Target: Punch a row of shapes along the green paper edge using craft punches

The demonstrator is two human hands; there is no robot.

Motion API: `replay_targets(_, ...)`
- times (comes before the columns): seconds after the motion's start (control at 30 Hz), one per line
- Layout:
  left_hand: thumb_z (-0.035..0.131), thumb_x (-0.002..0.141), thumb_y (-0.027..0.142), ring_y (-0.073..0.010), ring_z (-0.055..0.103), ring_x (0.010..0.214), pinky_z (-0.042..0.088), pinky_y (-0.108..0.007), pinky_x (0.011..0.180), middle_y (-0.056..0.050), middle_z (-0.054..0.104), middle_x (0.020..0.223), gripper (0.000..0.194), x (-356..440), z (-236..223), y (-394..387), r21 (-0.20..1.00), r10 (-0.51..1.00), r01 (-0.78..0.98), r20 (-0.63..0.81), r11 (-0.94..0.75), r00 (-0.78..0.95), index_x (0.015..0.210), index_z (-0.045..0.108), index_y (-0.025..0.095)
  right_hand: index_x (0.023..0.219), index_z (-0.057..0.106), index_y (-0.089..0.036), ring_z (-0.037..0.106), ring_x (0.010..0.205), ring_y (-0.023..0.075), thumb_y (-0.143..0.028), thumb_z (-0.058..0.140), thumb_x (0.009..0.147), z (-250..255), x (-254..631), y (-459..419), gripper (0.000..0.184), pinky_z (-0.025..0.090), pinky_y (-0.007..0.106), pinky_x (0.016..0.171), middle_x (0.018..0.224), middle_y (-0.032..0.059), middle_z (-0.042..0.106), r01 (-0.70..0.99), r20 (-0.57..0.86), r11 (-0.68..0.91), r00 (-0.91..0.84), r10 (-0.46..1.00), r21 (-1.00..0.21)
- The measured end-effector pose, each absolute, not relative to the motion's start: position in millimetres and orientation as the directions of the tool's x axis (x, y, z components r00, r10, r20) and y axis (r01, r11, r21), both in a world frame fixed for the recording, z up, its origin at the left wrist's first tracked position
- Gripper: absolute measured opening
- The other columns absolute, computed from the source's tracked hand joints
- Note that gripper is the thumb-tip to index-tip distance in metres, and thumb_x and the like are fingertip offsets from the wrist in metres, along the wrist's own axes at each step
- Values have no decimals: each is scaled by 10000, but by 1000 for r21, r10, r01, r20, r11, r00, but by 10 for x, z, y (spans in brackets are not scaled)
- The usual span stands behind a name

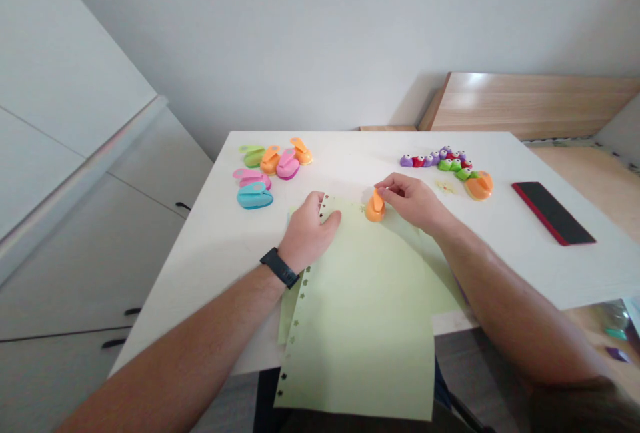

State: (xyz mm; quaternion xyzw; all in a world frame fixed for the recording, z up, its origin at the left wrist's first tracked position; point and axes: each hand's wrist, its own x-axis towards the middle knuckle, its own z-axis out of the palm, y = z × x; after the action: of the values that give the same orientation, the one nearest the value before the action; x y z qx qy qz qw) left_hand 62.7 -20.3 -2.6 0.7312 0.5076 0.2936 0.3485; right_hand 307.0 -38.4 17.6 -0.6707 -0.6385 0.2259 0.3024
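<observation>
A pale green sheet of paper [370, 326] hangs over the table's front edge, with small flower-shaped holes along its left side. My left hand [311, 231] grips its upper left edge, thumb on top and fingers underneath. At the sheet's far edge sits an orange craft punch [375, 209]. My right hand [407, 198] pinches the punch's lever between thumb and fingers. More green paper [443, 279] lies beneath the sheet. Small yellowish paper cutouts [444, 187] are on the table, right of my right hand.
On the white table [200, 286], several coloured punches, among them a blue punch [255, 195], stand at the left. Several small purple, red and green punches with eyes [450, 159] cluster at the back right by a larger orange punch [479, 185]. A black-and-red flat object [553, 213] lies farther right.
</observation>
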Motion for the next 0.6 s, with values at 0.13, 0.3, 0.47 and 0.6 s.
replay_targets(0.13, 559, 874, 368, -188, 631, 799, 469, -302, 724, -11, 696, 954, 243, 629, -29, -204, 810, 947, 537, 68, -236, 314, 1072, 541, 228, 960, 707, -230, 495, 587, 126, -447, 571, 873, 156, 3087, -378, 270, 337, 254, 545, 693, -11, 639, 708, 97, 17, 73, 993, -706)
replay_targets(0.3, 560, 871, 366, -186, 627, 792, 468, -300, 717, -14, 694, 952, 249, 626, -36, -204, 805, 949, 544, 72, -237, 307, 1076, 547, 225, 951, 703, -226, 486, 571, 124, -456, 573, 872, 166, 3088, -381, 276, 328, 255, 527, 677, -12, 629, 695, 85, 10, 75, 994, -719)
replay_targets(0.47, 559, 871, 368, -190, 629, 810, 468, -303, 727, -13, 691, 949, 245, 625, -32, -207, 804, 947, 541, 79, -245, 311, 1072, 546, 228, 936, 701, -235, 453, 537, 119, -472, 568, 872, 177, 3070, -388, 280, 299, 252, 498, 621, -26, 590, 688, 70, -3, 78, 994, -725)
replay_targets(0.6, 564, 867, 365, -189, 629, 795, 466, -301, 725, -12, 694, 942, 246, 634, -15, -215, 801, 951, 552, 65, -231, 303, 1070, 546, 228, 940, 701, -233, 465, 553, 122, -471, 574, 868, 166, 3072, -378, 280, 326, 251, 519, 647, -19, 609, 681, 67, -2, 76, 995, -732)
